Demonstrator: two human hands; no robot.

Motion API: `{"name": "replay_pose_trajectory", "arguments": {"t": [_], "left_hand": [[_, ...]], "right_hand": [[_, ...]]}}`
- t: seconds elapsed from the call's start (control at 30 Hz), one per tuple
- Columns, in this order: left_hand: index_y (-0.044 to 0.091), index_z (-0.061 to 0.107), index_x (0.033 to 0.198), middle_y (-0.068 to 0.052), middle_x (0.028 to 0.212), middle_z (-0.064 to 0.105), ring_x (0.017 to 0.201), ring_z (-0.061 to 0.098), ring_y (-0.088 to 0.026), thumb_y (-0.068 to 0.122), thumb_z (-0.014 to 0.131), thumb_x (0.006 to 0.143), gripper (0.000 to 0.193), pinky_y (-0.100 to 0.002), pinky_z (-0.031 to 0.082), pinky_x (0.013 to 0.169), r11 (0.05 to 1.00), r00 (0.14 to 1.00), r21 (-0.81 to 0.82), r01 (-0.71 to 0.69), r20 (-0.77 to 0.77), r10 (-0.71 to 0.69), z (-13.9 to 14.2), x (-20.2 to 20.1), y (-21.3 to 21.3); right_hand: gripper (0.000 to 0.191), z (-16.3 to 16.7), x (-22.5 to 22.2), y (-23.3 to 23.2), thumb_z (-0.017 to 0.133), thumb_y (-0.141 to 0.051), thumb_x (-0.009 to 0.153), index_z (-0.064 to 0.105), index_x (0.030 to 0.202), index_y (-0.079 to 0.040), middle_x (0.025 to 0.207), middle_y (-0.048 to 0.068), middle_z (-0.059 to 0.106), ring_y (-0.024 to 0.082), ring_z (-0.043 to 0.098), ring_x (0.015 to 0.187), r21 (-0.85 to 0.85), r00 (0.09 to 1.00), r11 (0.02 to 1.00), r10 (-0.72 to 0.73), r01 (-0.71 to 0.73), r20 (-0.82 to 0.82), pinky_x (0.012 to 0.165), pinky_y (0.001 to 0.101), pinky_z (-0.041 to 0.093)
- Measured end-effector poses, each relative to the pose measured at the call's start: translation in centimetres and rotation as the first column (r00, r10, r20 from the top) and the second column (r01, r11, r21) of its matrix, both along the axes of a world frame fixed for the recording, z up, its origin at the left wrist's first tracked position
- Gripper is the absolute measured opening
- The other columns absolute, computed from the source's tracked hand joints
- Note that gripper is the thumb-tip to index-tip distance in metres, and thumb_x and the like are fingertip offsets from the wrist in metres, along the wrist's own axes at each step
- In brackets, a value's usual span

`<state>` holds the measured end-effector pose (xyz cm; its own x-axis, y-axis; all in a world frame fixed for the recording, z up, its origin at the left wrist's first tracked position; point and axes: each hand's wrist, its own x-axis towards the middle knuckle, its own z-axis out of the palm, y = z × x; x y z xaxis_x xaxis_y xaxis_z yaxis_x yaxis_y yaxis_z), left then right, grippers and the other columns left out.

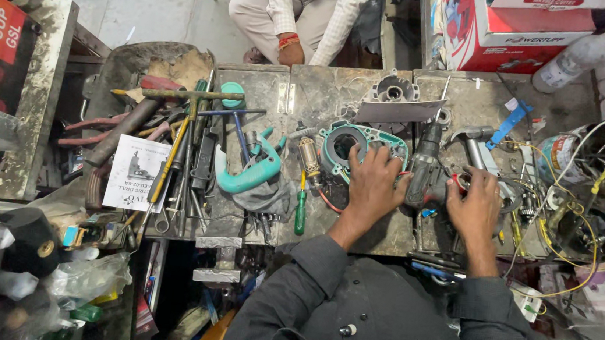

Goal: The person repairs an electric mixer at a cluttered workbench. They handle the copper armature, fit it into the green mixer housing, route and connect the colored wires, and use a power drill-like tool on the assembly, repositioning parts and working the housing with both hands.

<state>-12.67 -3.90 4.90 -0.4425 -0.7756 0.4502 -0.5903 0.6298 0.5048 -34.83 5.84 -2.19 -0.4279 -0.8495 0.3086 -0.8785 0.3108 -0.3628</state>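
teal housing (364,140): teal with a dark round opening
curved handle shell (252,172), left of the housing: the same teal
screwdriver (300,213), below-left of the housing: green handle
strip (508,123), far right of the housing: blue
wires (569,240), right of the housing: yellow
boxes (508,27), above-right of the housing: red and white
sleeves (378,310): dark grey, perhaps black

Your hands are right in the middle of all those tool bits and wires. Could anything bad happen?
Maybe. The left hand rests on the teal motor housing, with thin red wires by its fingers, which could snag. The right hand works among small loose parts beside the grey tool body; a bit might roll off the crowded bench edge. The yellow wires near that hand could catch a sleeve.
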Motion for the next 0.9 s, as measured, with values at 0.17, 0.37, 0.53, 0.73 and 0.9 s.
{"name": "replay_pose_trajectory", "arguments": {"t": [0.17,0.37,0.53,0.73,0.9], "left_hand": [[0.008,0.069,0.093,-0.013,0.101,0.057,0.108,0.058,-0.035,0.029,0.076,0.086,0.024,-0.061,0.032,0.112,1.000,1.000,-0.012,0.010,-0.017,-0.010,-0.9,0.2,0.1],[0.007,0.064,0.114,-0.014,0.107,0.057,0.104,0.060,-0.033,0.034,0.079,0.079,0.047,-0.062,0.028,0.116,0.997,0.999,0.062,0.036,-0.007,-0.036,0.0,0.8,0.1],[0.009,0.062,0.110,-0.015,0.118,0.059,0.116,0.058,-0.031,0.039,0.082,0.074,0.051,-0.066,0.018,0.119,0.998,0.998,0.016,0.054,0.023,-0.054,0.6,3.1,1.2],[0.013,0.067,0.119,-0.012,0.123,0.061,0.131,0.054,-0.031,0.041,0.081,0.077,0.052,-0.061,0.020,0.123,0.995,0.993,0.002,0.101,-0.058,-0.101,-0.7,3.7,1.2],[0.014,0.069,0.121,-0.012,0.124,0.062,0.133,0.054,-0.031,0.042,0.080,0.081,0.049,-0.060,0.022,0.123,0.992,0.988,-0.022,0.125,-0.089,-0.127,-1.4,3.7,1.1]], "right_hand": [[0.044,1.3,2.0,-0.2,0.076,-0.024,0.094,0.064,0.130,-0.003,0.127,0.018,0.063,0.035,0.061,0.116,-0.140,0.985,0.990,0.056,-0.033,0.163,0.100,0.0447,0.048],[0.023,0.6,6.3,-2.9,0.068,-0.020,0.103,0.069,0.118,-0.002,0.107,0.003,0.071,0.009,0.063,0.098,-0.258,0.486,0.964,0.259,-0.070,0.835,0.088,0.0255,0.051],[0.020,0.4,8.5,-4.1,0.070,-0.021,0.102,0.072,0.111,-0.003,0.100,0.000,0.072,0.007,0.064,0.089,-0.217,0.279,0.972,0.185,0.089,0.942,0.082,0.0239,0.051],[0.018,1.0,9.4,-4.1,0.070,-0.022,0.101,0.071,0.109,-0.005,0.099,-0.002,0.071,0.006,0.064,0.089,-0.169,0.106,0.969,0.151,0.182,0.983,0.080,0.0223,0.051],[0.018,1.1,9.6,-4.9,0.072,-0.018,0.098,0.064,0.112,-0.008,0.097,0.000,0.070,0.007,0.064,0.086,-0.160,0.049,0.976,0.155,0.146,0.987,0.076,0.0232,0.050]]}}
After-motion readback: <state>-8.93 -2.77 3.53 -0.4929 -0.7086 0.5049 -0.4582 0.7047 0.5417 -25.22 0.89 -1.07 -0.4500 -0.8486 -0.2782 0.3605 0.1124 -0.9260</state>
